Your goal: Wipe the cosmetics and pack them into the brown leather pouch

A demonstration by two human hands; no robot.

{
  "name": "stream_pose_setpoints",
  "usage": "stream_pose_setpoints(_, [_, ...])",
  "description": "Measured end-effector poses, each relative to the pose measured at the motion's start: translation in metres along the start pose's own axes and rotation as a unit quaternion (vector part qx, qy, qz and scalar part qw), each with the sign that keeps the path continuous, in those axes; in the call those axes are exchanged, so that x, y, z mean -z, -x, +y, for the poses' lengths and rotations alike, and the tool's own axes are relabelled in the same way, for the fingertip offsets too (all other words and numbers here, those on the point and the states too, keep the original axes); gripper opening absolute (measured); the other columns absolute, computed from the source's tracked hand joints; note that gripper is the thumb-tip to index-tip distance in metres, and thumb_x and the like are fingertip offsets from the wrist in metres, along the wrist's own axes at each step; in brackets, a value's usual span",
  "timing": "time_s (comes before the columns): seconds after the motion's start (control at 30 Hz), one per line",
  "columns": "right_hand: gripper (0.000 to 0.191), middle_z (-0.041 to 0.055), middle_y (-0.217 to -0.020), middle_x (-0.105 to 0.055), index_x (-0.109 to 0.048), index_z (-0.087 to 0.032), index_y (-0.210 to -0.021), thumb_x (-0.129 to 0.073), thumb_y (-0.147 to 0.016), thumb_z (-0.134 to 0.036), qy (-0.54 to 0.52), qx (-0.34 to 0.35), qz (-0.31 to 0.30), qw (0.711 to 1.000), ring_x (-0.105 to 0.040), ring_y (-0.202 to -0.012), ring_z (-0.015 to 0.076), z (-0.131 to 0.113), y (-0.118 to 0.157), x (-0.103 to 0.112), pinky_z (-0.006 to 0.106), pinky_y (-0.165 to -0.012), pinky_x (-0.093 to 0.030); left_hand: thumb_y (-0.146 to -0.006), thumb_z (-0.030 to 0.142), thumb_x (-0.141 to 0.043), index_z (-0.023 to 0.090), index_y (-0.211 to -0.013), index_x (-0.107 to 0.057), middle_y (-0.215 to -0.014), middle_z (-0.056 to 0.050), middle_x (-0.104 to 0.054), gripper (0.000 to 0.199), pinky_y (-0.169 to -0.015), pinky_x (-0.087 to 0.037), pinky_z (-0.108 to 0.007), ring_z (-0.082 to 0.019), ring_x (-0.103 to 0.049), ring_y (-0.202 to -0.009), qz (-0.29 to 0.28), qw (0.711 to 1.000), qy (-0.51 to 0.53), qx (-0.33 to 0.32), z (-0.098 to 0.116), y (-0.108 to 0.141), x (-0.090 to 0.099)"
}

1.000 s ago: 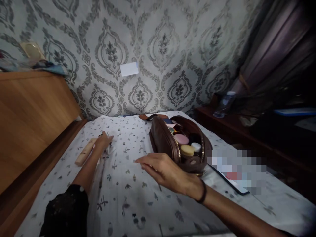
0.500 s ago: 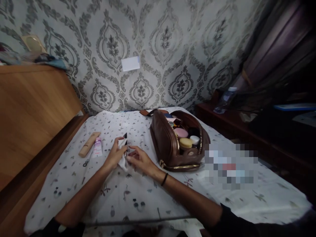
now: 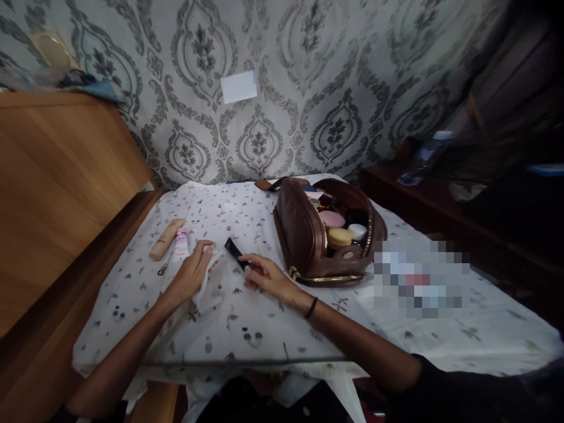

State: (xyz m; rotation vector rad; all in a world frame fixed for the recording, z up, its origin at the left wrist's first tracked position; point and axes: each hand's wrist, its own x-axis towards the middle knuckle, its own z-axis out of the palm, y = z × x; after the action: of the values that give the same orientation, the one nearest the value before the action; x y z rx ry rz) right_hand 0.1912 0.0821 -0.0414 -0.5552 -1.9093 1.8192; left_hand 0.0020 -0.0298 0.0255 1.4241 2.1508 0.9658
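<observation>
My left hand (image 3: 192, 274) is closed on a crumpled white wipe (image 3: 206, 286), which hangs down from the fingers. My right hand (image 3: 269, 277) pinches a small black tube (image 3: 235, 252) near its lower end, and the tube tilts up to the left. Beyond my left hand lie a white and pink tube (image 3: 180, 245) and a beige tube (image 3: 166, 239), side by side on the patterned tablecloth (image 3: 229, 335). To the right of my right hand stands an unzipped brown bag (image 3: 297, 226), with a pink lid (image 3: 331, 220) and a yellow-lidded jar (image 3: 340, 237) showing inside.
A small dark ring-like item (image 3: 162, 269) lies left of the white and pink tube. A blurred-out patch (image 3: 423, 279) covers something right of the bag. A plastic bottle (image 3: 425, 157) stands on the dark furniture at right. A wooden cabinet (image 3: 61, 194) borders the left side.
My hands have moved apart. The black tube has gone to the right with my right hand, while the white wipe stays in my left hand. The view has tilted down slightly.
</observation>
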Motion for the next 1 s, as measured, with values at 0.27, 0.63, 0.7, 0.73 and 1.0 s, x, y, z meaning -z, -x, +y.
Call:
stream_pose_setpoints(0.27, [0.022,-0.0003,-0.084,-0.066,-0.057,-0.020,-0.096,-0.063,-0.077,-0.011,0.224,0.044,0.112,0.967,-0.062,-0.070,0.0140,-0.002,0.007,0.003,0.026,-0.068,-0.047,-0.093,0.037,-0.047,0.020,-0.115,-0.047,-0.102,-0.005,-0.057,0.027,-0.083,-0.046,-0.031,-0.018,-0.059,-0.089,0.130,0.984,0.023,-0.121,0.015,-0.002,-0.023])
stream_pose_setpoints(0.63, [0.018,-0.0011,-0.079,-0.051,-0.054,-0.020,-0.070,-0.064,-0.073,-0.004,0.327,0.116,0.117,0.930,-0.052,-0.069,0.0130,0.006,0.009,0.004,0.025,-0.065,-0.042,-0.102,0.024,-0.026,0.014,-0.116,-0.059,-0.130,-0.019,-0.065,0.037,-0.121,-0.022,-0.058,-0.030,-0.045,-0.140,-0.041,0.952,-0.155,-0.259,-0.002,-0.019,-0.085])
stream_pose_setpoints(0.7, [0.017,-0.0014,-0.079,-0.051,-0.055,-0.020,-0.073,-0.064,-0.076,-0.006,0.329,0.124,0.104,0.930,-0.053,-0.070,0.0128,0.005,0.010,0.004,0.024,-0.065,-0.041,-0.103,0.023,-0.026,0.016,-0.121,-0.057,-0.134,-0.015,-0.064,0.037,-0.121,-0.021,-0.058,-0.028,-0.043,-0.142,-0.040,0.949,-0.204,-0.236,-0.011,-0.026,-0.075])
stream_pose_setpoints(0.73, [0.016,-0.0013,-0.080,-0.052,-0.055,-0.019,-0.074,-0.065,-0.077,-0.007,0.330,0.125,0.101,0.930,-0.054,-0.070,0.0127,0.005,0.011,0.005,0.024,-0.064,-0.041,-0.103,0.023,-0.026,0.016,-0.124,-0.056,-0.135,-0.014,-0.063,0.037,-0.121,-0.023,-0.058,-0.027,-0.044,-0.142,-0.033,0.951,-0.219,-0.217,-0.017,-0.031,-0.068])
stream_pose_setpoints(1.0, [0.016,-0.0008,-0.078,-0.053,-0.054,-0.019,-0.074,-0.063,-0.083,-0.009,0.326,0.121,0.115,0.930,-0.053,-0.067,0.0122,0.001,0.010,0.005,0.024,-0.062,-0.040,-0.101,0.029,-0.038,0.018,-0.127,-0.056,-0.119,-0.014,-0.058,0.034,-0.098,-0.049,-0.044,-0.027,-0.056,-0.113,0.090,0.933,-0.312,-0.155,-0.062,-0.048,-0.022])
